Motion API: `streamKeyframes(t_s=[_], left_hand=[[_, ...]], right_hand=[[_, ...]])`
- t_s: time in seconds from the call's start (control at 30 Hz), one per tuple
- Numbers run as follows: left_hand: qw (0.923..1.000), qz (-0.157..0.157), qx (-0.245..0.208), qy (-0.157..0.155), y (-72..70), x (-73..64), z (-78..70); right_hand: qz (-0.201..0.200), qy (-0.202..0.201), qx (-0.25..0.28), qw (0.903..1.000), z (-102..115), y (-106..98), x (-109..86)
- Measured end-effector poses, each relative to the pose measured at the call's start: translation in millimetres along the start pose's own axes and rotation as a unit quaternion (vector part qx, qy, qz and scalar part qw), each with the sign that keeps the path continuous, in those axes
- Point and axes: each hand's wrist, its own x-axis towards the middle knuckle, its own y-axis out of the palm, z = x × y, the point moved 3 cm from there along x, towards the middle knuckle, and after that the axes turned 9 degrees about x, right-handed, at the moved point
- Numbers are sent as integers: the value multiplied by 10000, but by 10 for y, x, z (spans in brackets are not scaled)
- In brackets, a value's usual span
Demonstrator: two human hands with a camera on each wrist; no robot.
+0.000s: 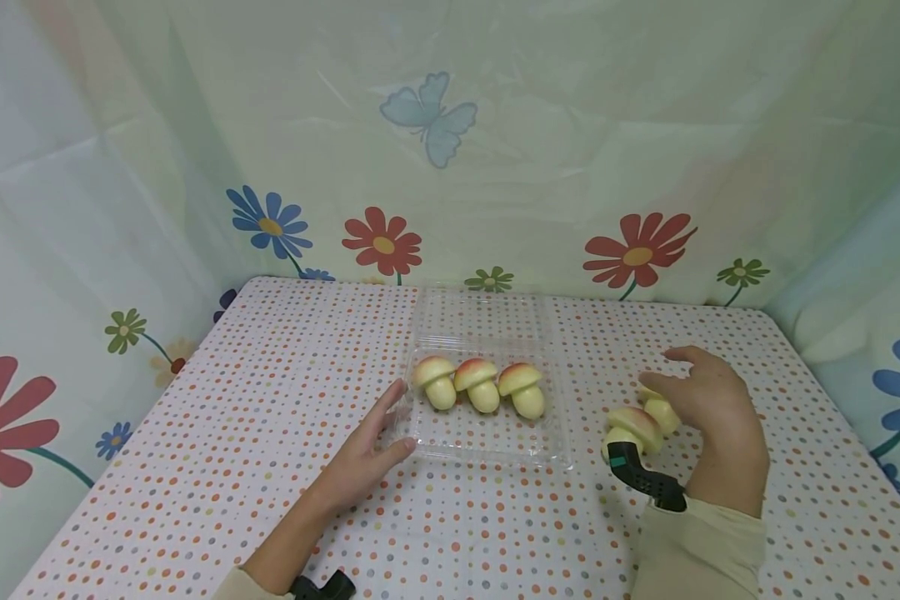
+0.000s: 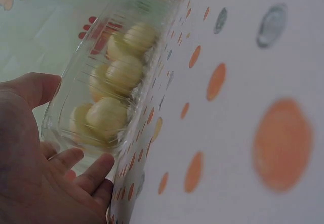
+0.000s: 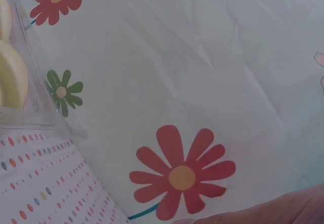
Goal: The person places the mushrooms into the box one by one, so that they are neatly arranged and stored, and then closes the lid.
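A clear plastic clamshell box [image 1: 487, 446] lies with its lid folded back on the table. Three pale yellow toy mushrooms [image 1: 482, 396] with red-tinged caps lie in a row inside it. My left hand [image 1: 360, 458] is at the box's left side, thumb and fingers spread around the near corner; the left wrist view shows this hand [image 2: 55, 148] beside the box wall [image 2: 66, 87]. To the right, my right hand [image 1: 708, 396] hovers over two more toy mushrooms [image 1: 636, 423], thumb and forefinger apart. The far mushroom [image 1: 658, 408] is partly covered by that hand.
A dotted cloth covers the table [image 1: 270, 358]. Behind it hangs a curtain [image 1: 540, 183] with printed flowers and a butterfly, which also closes in both sides. A black wrist camera mount [image 1: 645, 479] partly covers the nearer loose mushroom.
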Motion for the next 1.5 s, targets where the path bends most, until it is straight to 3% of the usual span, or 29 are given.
streamKeyframes(t_s=[0.4, 0.7, 1.1, 1.5], left_hand=[[10000, 3, -3, -4, 2, 0, -2], [10000, 8, -12, 25, -1, -3, -1], [10000, 40, -40, 56, -1, -3, -15], [9999, 67, -42, 70, 1, 2, 1]], right_hand=[[127, 238, 228, 9994, -87, 34, 55], [-240, 154, 76, 9996, -113, 61, 105], [-644, 216, 536, 9962, -244, 91, 223], [-452, 504, 683, 9954, -297, 170, 285]])
